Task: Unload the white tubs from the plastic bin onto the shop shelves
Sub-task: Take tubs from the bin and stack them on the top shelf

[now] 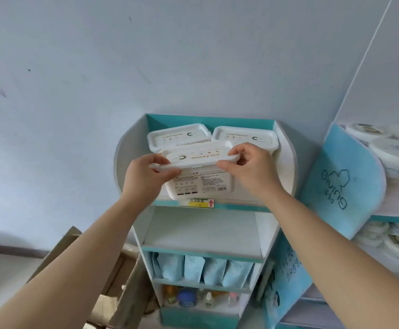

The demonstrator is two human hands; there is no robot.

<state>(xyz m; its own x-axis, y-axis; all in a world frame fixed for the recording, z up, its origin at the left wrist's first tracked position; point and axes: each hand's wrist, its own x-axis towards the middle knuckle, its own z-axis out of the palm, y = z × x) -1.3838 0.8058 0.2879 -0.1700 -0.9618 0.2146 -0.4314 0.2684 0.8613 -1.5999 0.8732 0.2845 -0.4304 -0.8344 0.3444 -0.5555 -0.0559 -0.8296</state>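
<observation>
While both hands pinch its lid rim, the front white tub [198, 176] sits centre frame at the top shelf [286, 162] edge; left hand [143, 176] grips one end, right hand [253, 169] the other; two more tubs [179, 137] behind.

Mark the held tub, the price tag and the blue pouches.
held tub [200, 184]: head view, its printed side.
price tag [198, 203]: head view, its yellow middle.
blue pouches [213, 269]: head view, front of a middle pouch.
</observation>
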